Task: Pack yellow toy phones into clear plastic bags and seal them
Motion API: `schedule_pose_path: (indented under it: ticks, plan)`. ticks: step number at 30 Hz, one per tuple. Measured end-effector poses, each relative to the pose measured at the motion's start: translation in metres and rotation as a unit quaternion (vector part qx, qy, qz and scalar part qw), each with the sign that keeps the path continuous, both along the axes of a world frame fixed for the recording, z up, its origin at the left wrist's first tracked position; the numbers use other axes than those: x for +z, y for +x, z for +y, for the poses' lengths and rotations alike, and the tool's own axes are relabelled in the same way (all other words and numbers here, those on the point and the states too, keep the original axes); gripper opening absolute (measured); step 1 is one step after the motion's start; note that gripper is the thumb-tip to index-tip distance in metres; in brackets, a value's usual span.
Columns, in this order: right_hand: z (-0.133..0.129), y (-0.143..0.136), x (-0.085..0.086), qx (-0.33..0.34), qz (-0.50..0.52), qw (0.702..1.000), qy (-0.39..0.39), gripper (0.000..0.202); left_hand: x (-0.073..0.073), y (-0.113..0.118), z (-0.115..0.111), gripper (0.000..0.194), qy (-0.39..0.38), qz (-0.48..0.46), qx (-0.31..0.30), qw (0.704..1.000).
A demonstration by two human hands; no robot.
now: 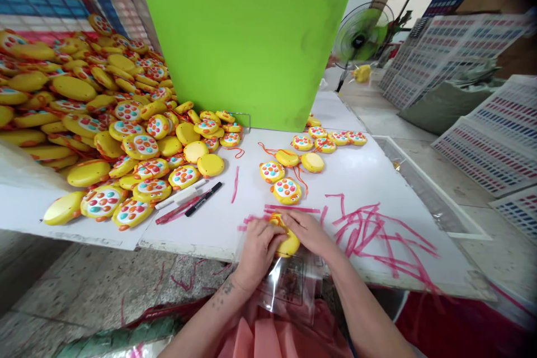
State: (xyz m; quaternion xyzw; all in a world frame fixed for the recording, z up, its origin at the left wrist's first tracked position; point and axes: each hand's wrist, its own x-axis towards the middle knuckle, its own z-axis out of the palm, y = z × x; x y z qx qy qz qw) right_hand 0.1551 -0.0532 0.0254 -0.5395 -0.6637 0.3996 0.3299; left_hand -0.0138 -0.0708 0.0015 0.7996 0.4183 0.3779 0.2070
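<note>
At the table's front edge, a yellow toy lies plain side up between my hands, with orange cord at its top. My left hand is closed on the toy's left side, fingertips pinched near the cord. On the toy's upper right rest the bent fingers of my right hand, holding it too. Beneath the toy and my hands is a clear plastic bag, hanging over the edge toward my lap. Just beyond my hands, a toy with colored dots lies face up on the white table.
A large pile of yellow toys covers the left side. Markers lie before it. A green board stands at the back, with more toys near its right corner. A fan stands behind, beside stacked crates.
</note>
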Motion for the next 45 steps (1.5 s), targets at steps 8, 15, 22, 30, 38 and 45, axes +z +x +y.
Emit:
schedule_pose_path:
  ticks: [8,15,22,30,38,45]
  plan:
    - [-0.017,0.032,0.0,-0.173,-0.103,0.978,0.044,0.045,0.004,0.002,0.003,0.005,-0.014,0.001,0.027,1.0]
    - [-0.042,0.024,-0.001,-0.105,-0.075,0.991,-0.035,0.039,0.005,0.0,0.007,0.008,-0.107,-0.067,-0.043,0.991]
    - [-0.037,0.015,-0.016,-0.131,-0.044,0.99,-0.014,0.038,0.011,-0.002,0.01,0.005,-0.154,-0.082,-0.059,0.983]
    - [-0.042,0.016,-0.026,-0.199,0.098,0.975,0.012,0.04,0.038,0.009,0.017,0.009,-0.121,0.09,-0.078,0.986]
    - [-0.044,0.019,-0.029,-0.234,0.207,0.95,0.019,0.04,0.036,0.007,0.015,0.016,-0.094,-0.022,-0.025,0.995]
    - [-0.046,0.019,-0.023,-0.273,0.202,0.94,0.033,0.032,0.01,-0.004,0.021,0.043,-0.311,-0.158,-0.035,0.937]
